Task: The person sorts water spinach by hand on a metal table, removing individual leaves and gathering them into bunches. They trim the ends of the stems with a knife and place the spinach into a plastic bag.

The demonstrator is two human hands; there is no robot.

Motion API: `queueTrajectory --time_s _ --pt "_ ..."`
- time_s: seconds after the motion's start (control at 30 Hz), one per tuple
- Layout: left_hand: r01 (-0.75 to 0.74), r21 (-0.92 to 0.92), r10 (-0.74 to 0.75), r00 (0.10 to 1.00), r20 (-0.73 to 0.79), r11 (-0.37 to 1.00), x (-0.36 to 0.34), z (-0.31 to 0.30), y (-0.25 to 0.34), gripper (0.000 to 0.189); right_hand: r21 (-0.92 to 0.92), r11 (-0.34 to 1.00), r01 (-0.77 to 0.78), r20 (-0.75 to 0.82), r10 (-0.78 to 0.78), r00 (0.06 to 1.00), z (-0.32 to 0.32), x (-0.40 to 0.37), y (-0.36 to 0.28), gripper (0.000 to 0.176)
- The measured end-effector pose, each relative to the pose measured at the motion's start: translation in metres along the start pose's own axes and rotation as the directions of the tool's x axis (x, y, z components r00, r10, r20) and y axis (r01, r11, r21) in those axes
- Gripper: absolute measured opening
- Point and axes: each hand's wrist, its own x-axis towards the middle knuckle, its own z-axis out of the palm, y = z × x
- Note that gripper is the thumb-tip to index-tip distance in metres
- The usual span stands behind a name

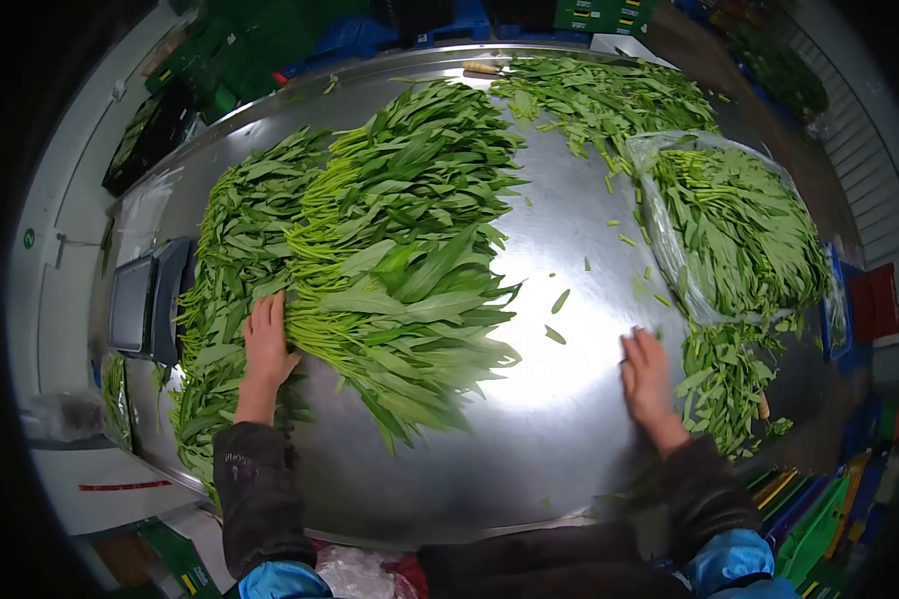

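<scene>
Two bare hands over metal table [569, 439], left hand [267, 344] open against leafy bunches [410, 200], right hand [649, 384] open, empty.

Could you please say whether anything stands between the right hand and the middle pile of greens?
Nothing visible blocks the right hand from the middle pile; only a few loose leaves lie on the table nearby.

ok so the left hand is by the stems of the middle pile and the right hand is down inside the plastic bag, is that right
Not quite: the head view shows the right hand over the steel table, outside the plastic bag. The left hand is by the stems of the middle pile.
</scene>
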Motion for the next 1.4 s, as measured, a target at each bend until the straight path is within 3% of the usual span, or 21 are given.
queueTrajectory --time_s 0.07,0.1,0.17,0.23,0.3,0.43,0.5,0.57,0.67,0.73,0.83,0.93,1.1,1.13,1.17,1.2,1.23,1.27,1.3,1.37,1.4 --pt "0.113 0.096 -0.122 0.988 0.092 0.989 -0.008 -0.012 0.000 0.088 -0.060 0.997 -0.044 -0.064 0.040 0.997 -0.011 0.002 0.024 0.037" --pt "0.088 0.051 -0.090 0.996 0.028 0.995 -0.015 -0.015 -0.009 0.086 -0.074 0.992 -0.098 -0.095 0.091 0.991 -0.014 -0.004 0.041 0.036" --pt "0.058 -0.085 -0.064 0.995 -0.073 0.995 -0.025 -0.032 0.006 0.082 0.108 0.961 -0.254 -0.125 0.267 0.956 -0.023 -0.013 0.045 0.027" --pt "0.088 -0.170 -0.128 0.963 -0.238 0.981 -0.040 -0.042 0.028 0.074 0.190 0.981 -0.036 -0.330 0.098 0.939 -0.032 -0.032 0.028 0.017" --pt "0.131 -0.238 -0.195 0.943 -0.268 0.962 -0.050 -0.047 0.061 0.060 0.234 0.972 0.031 -0.102 -0.007 0.995 -0.054 -0.053 0.012 0.016" --pt "-0.073 -0.437 -0.026 0.976 -0.216 0.897 -0.052 -0.051 0.143 0.043 0.205 0.977 -0.060 0.032 0.055 0.998 -0.076 -0.094 0.027 0.018" --pt "-0.158 -0.539 0.070 0.981 -0.181 0.827 -0.044 -0.041 0.192 0.043 0.251 0.934 -0.254 -0.112 0.289 0.951 -0.095 -0.111 0.057 0.020" --pt "-0.177 -0.636 0.113 0.984 -0.140 0.751 -0.033 -0.021 0.235 0.044 0.207 0.886 -0.414 -0.139 0.446 0.884 -0.126 -0.124 0.080 0.020" --pt "-0.119 -0.738 0.131 0.990 -0.041 0.665 -0.021 0.014 0.292 0.049 0.059 0.834 -0.549 -0.265 0.543 0.796 -0.153 -0.151 0.129 0.024" --pt "-0.107 -0.733 0.146 0.989 -0.011 0.672 -0.012 0.030 0.325 0.053 0.011 0.796 -0.605 -0.301 0.579 0.757 -0.159 -0.170 0.170 0.028" --pt "-0.043 -0.576 0.082 0.996 0.041 0.816 -0.004 0.064 0.359 0.060 -0.127 0.773 -0.622 -0.269 0.577 0.771 -0.158 -0.186 0.221 0.039" --pt "-0.011 -0.250 0.037 0.994 0.098 0.968 0.007 0.103 0.384 0.069 -0.102 0.817 -0.567 -0.122 0.555 0.823 -0.168 -0.191 0.251 0.041" --pt "-0.036 -0.169 0.059 0.989 0.139 0.985 0.054 0.123 0.476 0.072 0.007 0.899 -0.437 0.185 0.429 0.884 -0.191 -0.182 0.280 0.035" --pt "-0.051 -0.170 0.075 0.988 0.136 0.984 0.061 0.124 0.502 0.072 0.095 0.912 -0.398 0.056 0.395 0.917 -0.179 -0.191 0.293 0.029" --pt "-0.056 -0.164 0.081 0.985 0.153 0.985 0.064 0.120 0.528 0.072 0.101 0.906 -0.411 0.070 0.405 0.912 -0.176 -0.198 0.303 0.029" --pt "-0.147 -0.323 0.204 0.967 0.151 0.935 0.064 0.112 0.557 0.072 0.443 0.629 -0.639 0.277 0.582 0.765 -0.177 -0.203 0.314 0.028" --pt "-0.223 -0.475 0.318 0.939 0.130 0.851 0.058 0.108 0.584 0.072 0.627 0.184 -0.757 0.528 0.613 0.587 -0.178 -0.208 0.322 0.027" --pt "-0.191 -0.481 0.285 0.950 0.130 0.856 0.045 0.111 0.609 0.073 0.771 -0.039 -0.636 0.521 0.613 0.594 -0.174 -0.212 0.327 0.026" --pt "-0.161 -0.482 0.249 0.960 0.125 0.862 0.032 0.112 0.633 0.074 0.767 -0.044 -0.640 0.530 0.606 0.593 -0.178 -0.214 0.328 0.026" --pt "-0.112 -0.627 0.334 0.909 0.249 0.771 0.017 0.076 0.674 0.076 0.871 -0.226 -0.437 0.470 0.645 0.603 -0.194 -0.213 0.325 0.028" --pt "-0.156 -0.664 0.396 0.890 0.226 0.731 0.002 0.072 0.692 0.076 0.882 -0.244 -0.403 0.460 0.627 0.628 -0.200 -0.210 0.321 0.031"
